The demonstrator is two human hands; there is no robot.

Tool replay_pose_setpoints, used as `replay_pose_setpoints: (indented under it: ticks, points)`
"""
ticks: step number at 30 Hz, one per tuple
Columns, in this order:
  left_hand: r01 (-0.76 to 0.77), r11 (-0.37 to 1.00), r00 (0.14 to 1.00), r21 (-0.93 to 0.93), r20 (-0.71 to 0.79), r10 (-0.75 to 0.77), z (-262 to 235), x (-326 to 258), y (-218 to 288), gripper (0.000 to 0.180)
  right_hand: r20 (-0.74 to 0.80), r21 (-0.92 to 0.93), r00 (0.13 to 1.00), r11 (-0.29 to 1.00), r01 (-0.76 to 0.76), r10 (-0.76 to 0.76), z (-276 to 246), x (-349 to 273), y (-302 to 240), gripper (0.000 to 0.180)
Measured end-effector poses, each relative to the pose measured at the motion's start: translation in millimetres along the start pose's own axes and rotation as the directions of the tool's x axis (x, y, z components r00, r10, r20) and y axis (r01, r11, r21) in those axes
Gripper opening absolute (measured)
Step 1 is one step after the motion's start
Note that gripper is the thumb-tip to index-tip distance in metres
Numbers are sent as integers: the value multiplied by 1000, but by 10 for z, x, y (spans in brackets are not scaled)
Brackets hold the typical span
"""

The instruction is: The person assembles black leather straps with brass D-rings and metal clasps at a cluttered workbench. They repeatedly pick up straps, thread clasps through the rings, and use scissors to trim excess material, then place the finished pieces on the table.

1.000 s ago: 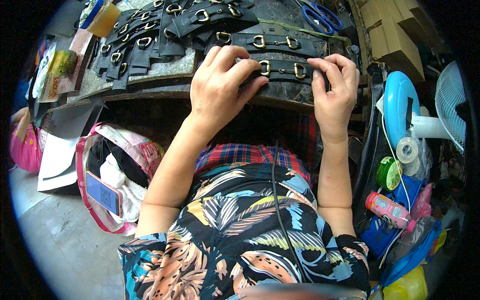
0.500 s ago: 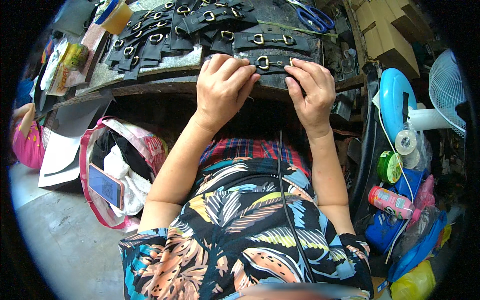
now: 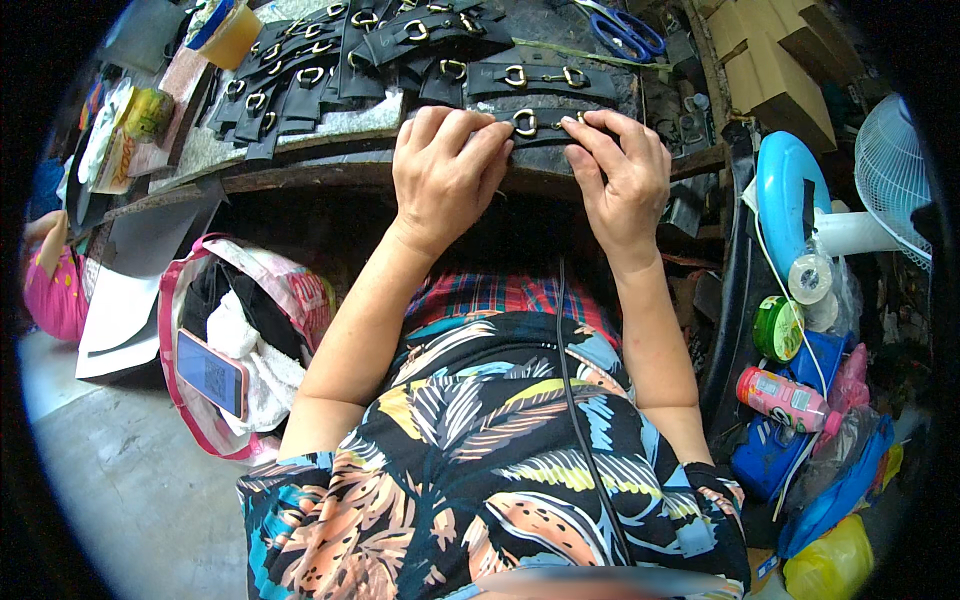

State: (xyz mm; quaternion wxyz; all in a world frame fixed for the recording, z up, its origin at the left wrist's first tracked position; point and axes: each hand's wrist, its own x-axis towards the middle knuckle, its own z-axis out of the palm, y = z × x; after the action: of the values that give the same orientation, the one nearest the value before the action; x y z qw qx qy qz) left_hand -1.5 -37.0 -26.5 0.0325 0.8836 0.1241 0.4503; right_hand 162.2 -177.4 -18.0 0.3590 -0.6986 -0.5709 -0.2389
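A black strap piece [image 3: 546,117] with a brass-coloured D-ring [image 3: 525,123] and a smaller metal fitting lies near the front edge of the workbench. My left hand [image 3: 447,165] is closed at the strap's left end, fingers curled and covering that end. At the other end my right hand [image 3: 622,175] has its thumb and index fingertip close together on the strap by the fitting, partly hiding it. Just beyond lies a similar strap piece [image 3: 545,80] with two rings. Further left, several more black strap pieces [image 3: 300,92] with metal rings lie overlapped.
Blue-handled scissors [image 3: 625,35] lie at the back right, near cardboard boxes [image 3: 775,85]. A tub [image 3: 230,35] stands at the back left. Below the bench is a bag [image 3: 170,330] holding a phone [image 3: 212,372]. A white fan [image 3: 890,180] and a pink bottle [image 3: 785,398] are on the right.
My right fingertips have shifted slightly left, further onto the strap's fitting. My left hand stays at the strap's left end, almost unmoved.
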Motion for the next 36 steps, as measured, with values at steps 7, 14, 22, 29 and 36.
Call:
replay_pose_setpoints:
  ticks: [7,14,22,29,36]
  points:
    - [-2,1000,1000,19,-11,3,10,-1,-1,20,32,60,999,998,30,-32,-55,-76,31,29]
    - [42,999,999,4,18,-42,-24,15,26,21,30,65,999,998,18,-20,-35,-90,46,30]
    - [74,996,990,-43,127,-68,-148,206,3,21,34,72,999,997,-5,3,-51,-47,14,28]
    - [20,1000,992,-3,127,-20,-94,481,-143,30,101,142,987,980,-139,125,-272,188,-60,30]
    - [41,998,977,37,207,-48,-36,456,-149,38,149,12,988,999,-38,36,-44,518,142,35]
